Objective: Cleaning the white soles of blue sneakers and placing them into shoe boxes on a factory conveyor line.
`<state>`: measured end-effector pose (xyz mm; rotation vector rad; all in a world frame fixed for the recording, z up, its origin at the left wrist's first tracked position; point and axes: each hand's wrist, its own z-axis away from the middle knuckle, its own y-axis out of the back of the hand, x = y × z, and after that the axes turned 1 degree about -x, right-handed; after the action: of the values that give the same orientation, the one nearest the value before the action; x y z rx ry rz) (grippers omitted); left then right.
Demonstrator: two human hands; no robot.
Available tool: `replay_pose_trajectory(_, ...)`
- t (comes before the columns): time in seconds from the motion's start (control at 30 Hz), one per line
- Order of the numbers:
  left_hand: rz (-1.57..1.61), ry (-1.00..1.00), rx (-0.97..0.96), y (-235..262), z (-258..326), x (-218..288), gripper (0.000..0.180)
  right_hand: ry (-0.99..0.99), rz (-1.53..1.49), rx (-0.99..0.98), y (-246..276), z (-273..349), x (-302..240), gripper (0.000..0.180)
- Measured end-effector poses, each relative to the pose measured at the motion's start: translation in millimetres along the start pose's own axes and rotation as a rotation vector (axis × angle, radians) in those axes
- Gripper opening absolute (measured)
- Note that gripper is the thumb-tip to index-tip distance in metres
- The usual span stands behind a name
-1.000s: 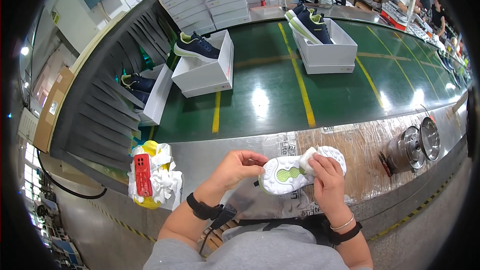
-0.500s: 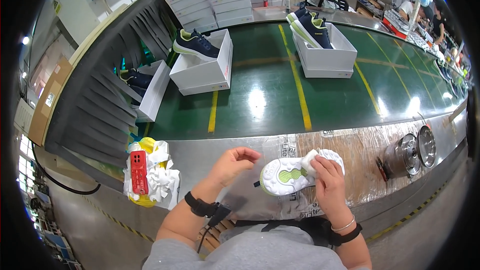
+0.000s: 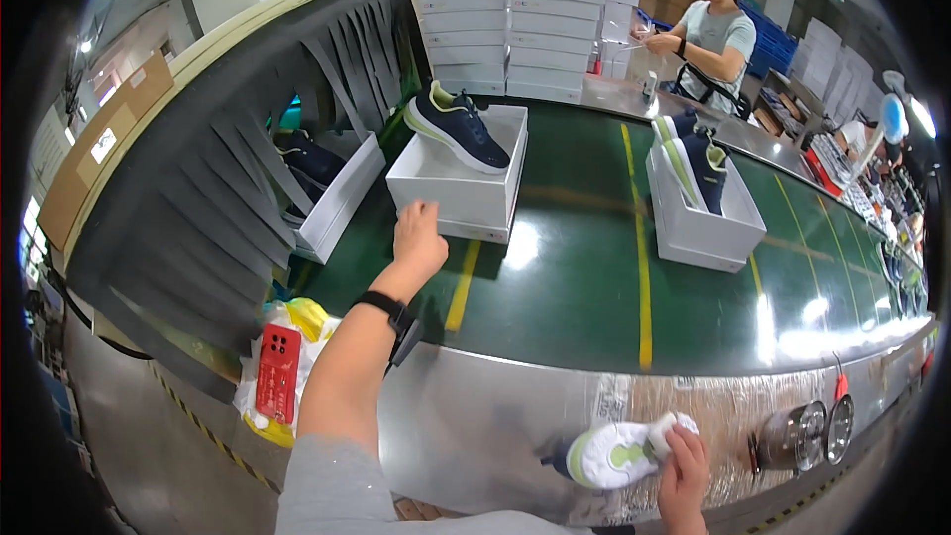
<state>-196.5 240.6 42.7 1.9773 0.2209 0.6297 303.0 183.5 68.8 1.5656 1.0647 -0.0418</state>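
Note:
On the metal bench near me, a navy sneaker (image 3: 609, 456) lies with its white and lime sole facing up. My right hand (image 3: 684, 476) is closed on a white wad (image 3: 661, 433), cloth or sponge, pressed against one end of that sole. My left hand (image 3: 421, 243) reaches over the green belt, fingers loosely bent and nothing seen in them. Its fingertips are at the near wall of a white shoebox (image 3: 451, 200); whether they touch, I cannot tell. Across that box's top rests another navy sneaker (image 3: 461, 129) with a lime lining.
Another open shoebox (image 3: 708, 228) with navy sneakers stands farther right on the green belt (image 3: 575, 287). A third box (image 3: 342, 198) pokes through black strip curtains (image 3: 218, 188). A red phone (image 3: 277, 372) lies on white wrapping at left. Metal canister (image 3: 792, 436) at right; a person (image 3: 713, 40) stands across.
My left hand has moved from beside the sneaker on the bench out to the shoebox on the belt. My right hand stays at the sole with the white wad. The view has shifted.

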Motion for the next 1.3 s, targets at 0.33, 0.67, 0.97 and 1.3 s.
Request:
replay_pose_trajectory(0.33,-0.117,-0.119,-0.261,-47,-87,32,0.051,-0.158,0.069,0.0,4,-12,-16,0.034)
replay_pose_trajectory(0.67,0.051,-0.456,-0.088,-76,0,165,0.038,-0.085,0.035,0.038,6,-15,-8,0.034)
replay_pose_trajectory(0.97,0.537,-0.715,-0.14,-56,89,258,0.041,-0.024,-0.016,0.129,6,5,0,0.036)
replay_pose_trajectory(1.3,1.318,0.748,-1.215,6,243,172,0.04,0.059,-0.09,0.176,4,18,13,0.037)
